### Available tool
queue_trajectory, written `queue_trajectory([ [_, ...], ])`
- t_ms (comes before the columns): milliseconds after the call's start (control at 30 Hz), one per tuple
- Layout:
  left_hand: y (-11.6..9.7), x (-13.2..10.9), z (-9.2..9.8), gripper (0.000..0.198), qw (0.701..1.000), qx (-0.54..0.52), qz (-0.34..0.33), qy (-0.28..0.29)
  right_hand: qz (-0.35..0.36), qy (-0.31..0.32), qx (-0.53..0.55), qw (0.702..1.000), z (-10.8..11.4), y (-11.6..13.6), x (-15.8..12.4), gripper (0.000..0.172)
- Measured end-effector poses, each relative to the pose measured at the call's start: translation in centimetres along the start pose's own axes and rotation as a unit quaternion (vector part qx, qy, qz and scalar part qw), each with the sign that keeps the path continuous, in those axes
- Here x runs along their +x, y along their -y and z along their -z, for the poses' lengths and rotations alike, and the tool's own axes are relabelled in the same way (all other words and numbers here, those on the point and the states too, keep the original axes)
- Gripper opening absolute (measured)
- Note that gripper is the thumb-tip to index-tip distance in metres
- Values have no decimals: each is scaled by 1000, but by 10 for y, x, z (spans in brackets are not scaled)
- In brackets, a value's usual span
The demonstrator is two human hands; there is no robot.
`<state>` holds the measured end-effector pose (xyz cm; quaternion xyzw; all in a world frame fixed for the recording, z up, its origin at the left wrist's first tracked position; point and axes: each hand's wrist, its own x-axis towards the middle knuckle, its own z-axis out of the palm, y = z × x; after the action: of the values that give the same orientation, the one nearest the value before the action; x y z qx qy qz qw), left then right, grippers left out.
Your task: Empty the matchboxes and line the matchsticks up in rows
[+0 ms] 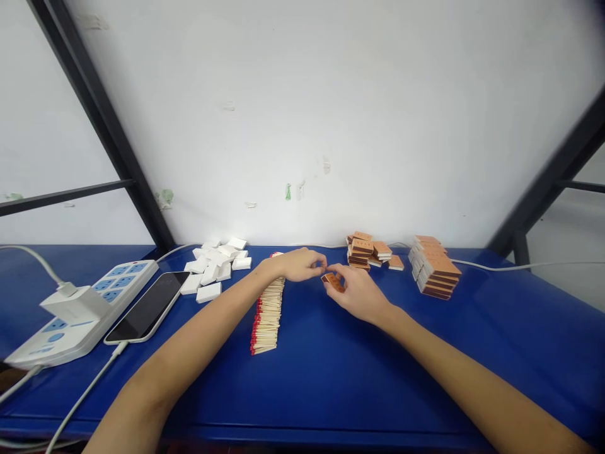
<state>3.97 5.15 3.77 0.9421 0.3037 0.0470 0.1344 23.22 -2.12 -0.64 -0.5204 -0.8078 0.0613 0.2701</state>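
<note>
My right hand grips a small brown matchbox sleeve between thumb and fingers, tilted just above the blue table. Close to its left, my left hand has its fingers curled together near the sleeve; whatever they pinch, if anything, is hidden. Beneath my left wrist runs a long row of matches with red heads on the left side, partly covered by the arm. White inner trays lie in a loose heap to the left. Behind my right hand are loosely piled brown matchbox sleeves.
Stacked matchboxes stand in a neat block on the right. At left lie a phone on a charging cable and a white power strip with a plugged-in charger. A white wall closes off the back.
</note>
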Motion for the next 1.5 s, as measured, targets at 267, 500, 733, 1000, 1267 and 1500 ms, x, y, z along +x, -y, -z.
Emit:
queue_trajectory([
  [267,5,2,-2,28,999,-31,14,10,10,-8,-28,1000,-8,-11,-1,39],
  [500,4,-1,3,40,989,-130,58,48,38,-40,5,998,-16,-18,2,42],
  [733,8,-2,7,27,971,-210,87,75,110,-108,76,985,-27,-20,6,34],
  [1000,25,-4,14,31,925,-366,89,59,134,-161,-19,978,-28,-16,25,32],
  [1267,43,-12,19,40,947,-284,140,48,108,-91,7,990,-40,-17,47,30],
  [1500,44,-11,18,19,956,-268,113,27,120,-128,22,984,-49,-20,46,28],
])
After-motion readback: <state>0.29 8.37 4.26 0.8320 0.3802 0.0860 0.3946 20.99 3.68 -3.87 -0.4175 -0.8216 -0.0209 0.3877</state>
